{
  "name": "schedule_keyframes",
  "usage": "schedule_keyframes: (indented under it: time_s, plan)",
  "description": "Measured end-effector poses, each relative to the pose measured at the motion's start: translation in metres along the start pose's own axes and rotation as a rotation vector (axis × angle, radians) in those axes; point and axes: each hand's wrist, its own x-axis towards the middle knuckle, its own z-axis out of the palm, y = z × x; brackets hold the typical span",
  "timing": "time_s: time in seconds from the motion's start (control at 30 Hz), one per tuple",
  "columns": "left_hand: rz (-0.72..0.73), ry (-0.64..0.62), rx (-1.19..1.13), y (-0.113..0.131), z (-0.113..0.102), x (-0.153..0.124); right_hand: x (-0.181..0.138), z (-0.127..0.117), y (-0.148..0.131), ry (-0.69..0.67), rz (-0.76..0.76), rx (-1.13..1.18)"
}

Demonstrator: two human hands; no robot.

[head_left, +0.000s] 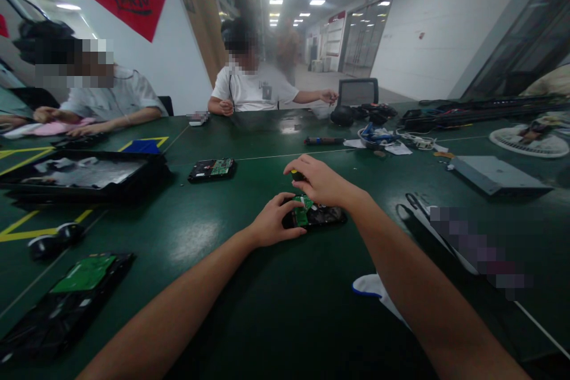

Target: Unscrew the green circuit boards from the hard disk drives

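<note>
A black hard drive [319, 215] with a green circuit board lies on the dark green table [249, 285] in front of me. My left hand [272, 222] grips its left end, fingers curled over the edge. My right hand [317, 179] hovers just above the drive, closed round a small screwdriver with a black and yellow handle [295, 175] that points down at the board.
Another hard drive [212, 169] lies further back, a third [84, 285] at near left. A black tray [80, 173] stands left. A grey box [496, 173], tools and cables lie at right. A white glove [374, 288] is under my right arm. Two seated people work across the table.
</note>
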Motion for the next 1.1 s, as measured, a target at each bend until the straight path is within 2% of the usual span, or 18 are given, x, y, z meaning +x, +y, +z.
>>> schedule_keyframes:
  time_s: [0.3, 0.6, 0.77, 0.97, 1.1]
  plan:
    - [0.012, 0.014, 0.015, -0.002, 0.002, 0.001, 0.002, 0.003, 0.002, 0.014, -0.057, 0.009]
    - [0.001, 0.001, 0.019, -0.001, 0.000, 0.000, 0.002, 0.002, -0.001, -0.010, -0.049, 0.016]
    - [-0.004, -0.003, 0.020, -0.001, 0.000, 0.000, 0.001, 0.000, 0.000, 0.010, -0.025, 0.008]
    - [-0.017, 0.002, 0.023, -0.003, 0.002, -0.001, 0.005, 0.000, 0.003, 0.105, 0.075, -0.095]
    - [-0.013, 0.006, 0.004, -0.003, 0.002, -0.001, 0.011, 0.006, 0.004, 0.078, 0.098, -0.129]
